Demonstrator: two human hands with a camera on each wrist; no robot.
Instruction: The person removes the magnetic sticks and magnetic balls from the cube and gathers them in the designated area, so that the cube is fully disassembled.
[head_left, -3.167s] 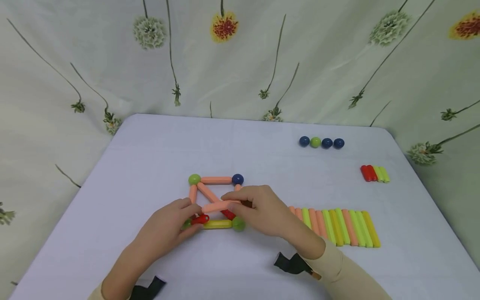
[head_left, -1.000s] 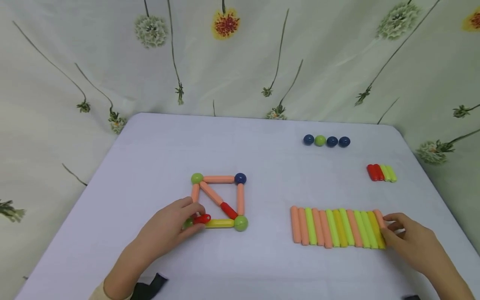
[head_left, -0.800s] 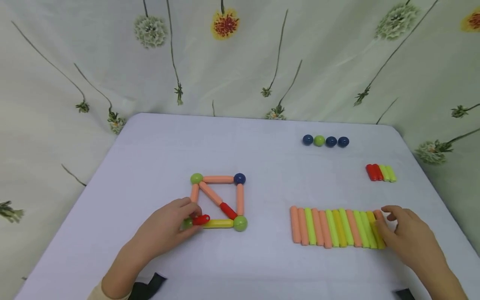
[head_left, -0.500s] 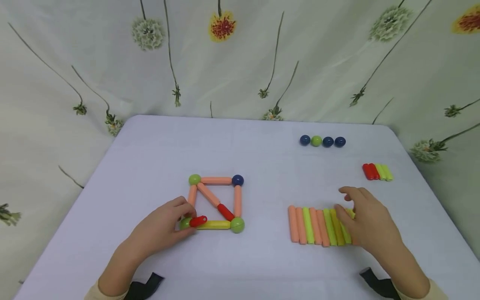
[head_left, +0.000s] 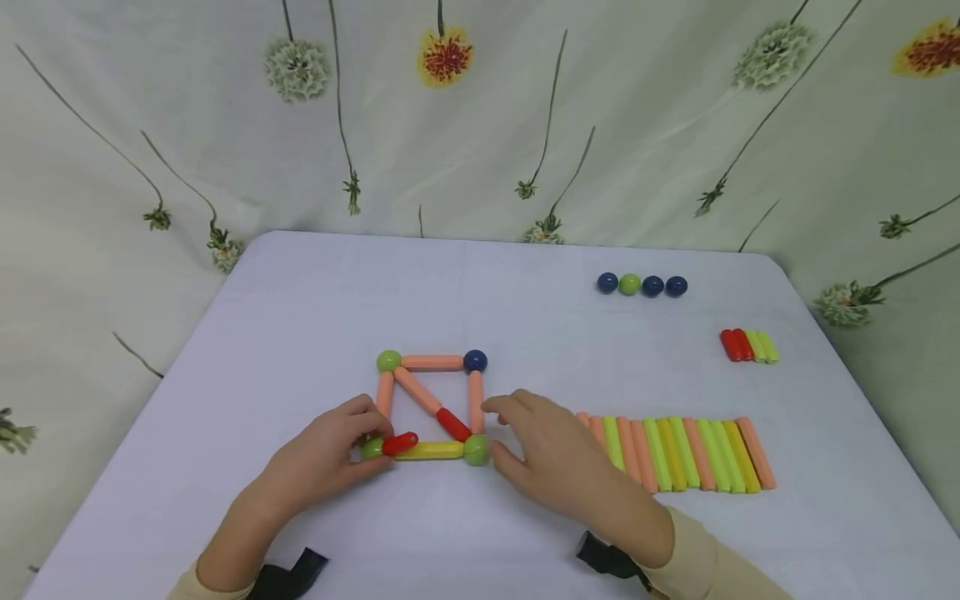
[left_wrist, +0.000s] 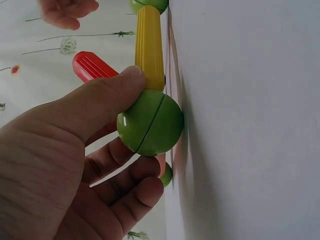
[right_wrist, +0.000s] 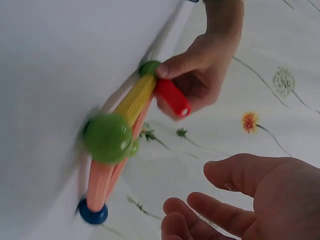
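White table (head_left: 285,333): a braced square frame (head_left: 417,391) is lying left of centre; long rods (head_left: 683,454) are lying side by side to its right; short rods (head_left: 753,346) and four balls (head_left: 650,286) are resting farther back.

At 4 o'clock the right hand (right_wrist: 282,200) hangs with thumb and fingers apart. At 1, the left hand (right_wrist: 202,62) holds a red stick (right_wrist: 171,96) beside the far green ball (right_wrist: 148,69). A yellow stick (right_wrist: 135,101) joins that to the near green ball (right_wrist: 106,139) at 8; a pink stick (right_wrist: 100,180) leads to the blue ball (right_wrist: 93,213) at 7.
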